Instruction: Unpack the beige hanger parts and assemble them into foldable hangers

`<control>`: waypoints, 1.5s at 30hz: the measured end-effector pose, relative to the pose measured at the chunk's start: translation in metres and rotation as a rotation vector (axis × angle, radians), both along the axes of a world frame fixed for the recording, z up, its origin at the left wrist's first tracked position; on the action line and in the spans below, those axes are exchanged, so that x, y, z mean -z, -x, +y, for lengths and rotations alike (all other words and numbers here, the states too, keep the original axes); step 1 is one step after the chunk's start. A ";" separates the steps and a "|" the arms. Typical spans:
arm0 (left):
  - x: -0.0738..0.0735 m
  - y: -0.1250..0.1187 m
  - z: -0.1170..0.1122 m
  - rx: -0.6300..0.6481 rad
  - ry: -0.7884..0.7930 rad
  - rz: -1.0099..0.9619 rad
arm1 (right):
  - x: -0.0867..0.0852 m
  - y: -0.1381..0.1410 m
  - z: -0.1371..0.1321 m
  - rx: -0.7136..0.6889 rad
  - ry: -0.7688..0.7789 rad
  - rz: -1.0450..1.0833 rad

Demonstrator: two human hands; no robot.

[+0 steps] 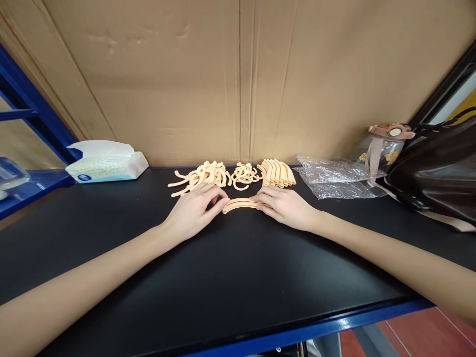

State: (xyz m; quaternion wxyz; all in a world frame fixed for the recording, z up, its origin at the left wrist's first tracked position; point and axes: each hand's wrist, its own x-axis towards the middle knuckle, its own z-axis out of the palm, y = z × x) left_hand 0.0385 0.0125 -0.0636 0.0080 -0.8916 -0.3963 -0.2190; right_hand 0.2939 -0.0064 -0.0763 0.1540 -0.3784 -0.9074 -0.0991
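A curved, peach-coloured strip (242, 203) with a groove along its length lies on the black tabletop between my hands. My left hand (198, 208) pinches its left end between thumb and forefinger. At the right end, the fingers of my right hand (284, 206) are closed on the same strip and cover that end. Just behind my left hand is a loose heap of curved peach pieces (208, 173). Smaller curled pieces (245, 173) form a pile in the middle. Beyond my right hand, several similar curved strips (277, 172) lie side by side in a neat stack.
A tissue pack (107, 166) stands at the back left by a blue metal frame (44, 131). To the right are a crumpled clear plastic bag (330, 176), a drink bottle (388, 144) and a dark bag (439, 168). Cardboard (186, 84) walls the back of the table.
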 end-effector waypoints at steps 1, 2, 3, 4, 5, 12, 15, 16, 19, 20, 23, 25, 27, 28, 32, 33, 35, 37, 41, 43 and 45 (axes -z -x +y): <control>-0.001 0.002 0.003 -0.012 -0.062 0.010 | 0.000 0.000 0.000 -0.002 -0.003 0.001; -0.002 0.004 0.007 -0.035 -0.119 0.021 | 0.000 0.000 0.000 -0.004 -0.005 0.003; -0.002 0.007 0.011 -0.070 -0.165 0.027 | 0.000 0.000 0.000 -0.005 -0.007 0.003; -0.002 0.009 0.014 -0.114 -0.197 0.025 | 0.000 0.000 0.000 -0.004 -0.008 0.003; -0.002 0.012 0.018 -0.158 -0.210 0.019 | 0.000 0.000 -0.001 -0.001 -0.010 0.004; 0.002 0.018 0.035 -0.336 -0.085 -0.068 | 0.002 0.000 0.000 -0.002 -0.033 0.015; 0.002 0.018 0.038 -0.371 -0.042 -0.085 | 0.004 0.000 0.001 -0.004 -0.036 0.022; 0.002 0.018 0.038 -0.374 -0.032 -0.086 | 0.004 0.000 0.002 -0.004 -0.035 0.025; 0.001 0.018 0.039 -0.396 -0.007 -0.088 | 0.004 0.001 0.002 -0.006 -0.031 0.028; 0.001 0.018 0.039 -0.403 -0.001 -0.090 | 0.004 0.001 0.002 -0.005 -0.029 0.028; 0.000 0.017 0.037 -0.431 0.003 -0.100 | 0.003 0.000 0.001 -0.004 -0.024 0.025; 0.001 0.017 0.037 -0.458 -0.003 -0.117 | 0.003 0.000 0.001 -0.004 -0.025 0.024; 0.002 0.018 0.037 -0.486 -0.032 -0.147 | 0.003 0.000 0.000 -0.008 -0.026 0.024; 0.003 0.018 0.038 -0.498 -0.051 -0.156 | 0.003 0.000 0.000 -0.009 -0.026 0.024; 0.006 0.022 0.041 -0.491 -0.085 -0.104 | 0.003 0.000 0.001 -0.007 -0.030 0.022; 0.006 0.023 0.042 -0.474 -0.080 -0.083 | 0.003 0.000 0.001 -0.006 -0.030 0.022; 0.006 0.024 0.043 -0.440 -0.070 -0.071 | 0.003 0.000 0.001 -0.007 -0.028 0.022; 0.007 0.025 0.045 -0.421 -0.057 -0.101 | 0.003 0.000 0.001 -0.009 -0.026 0.021; 0.009 0.026 0.049 -0.381 -0.010 -0.189 | 0.002 0.000 0.001 -0.012 -0.021 0.014; 0.010 0.026 0.050 -0.366 0.017 -0.237 | 0.002 0.000 0.000 -0.010 -0.019 0.011; 0.010 0.026 0.050 -0.360 0.047 -0.291 | 0.002 0.000 0.000 -0.010 -0.017 0.012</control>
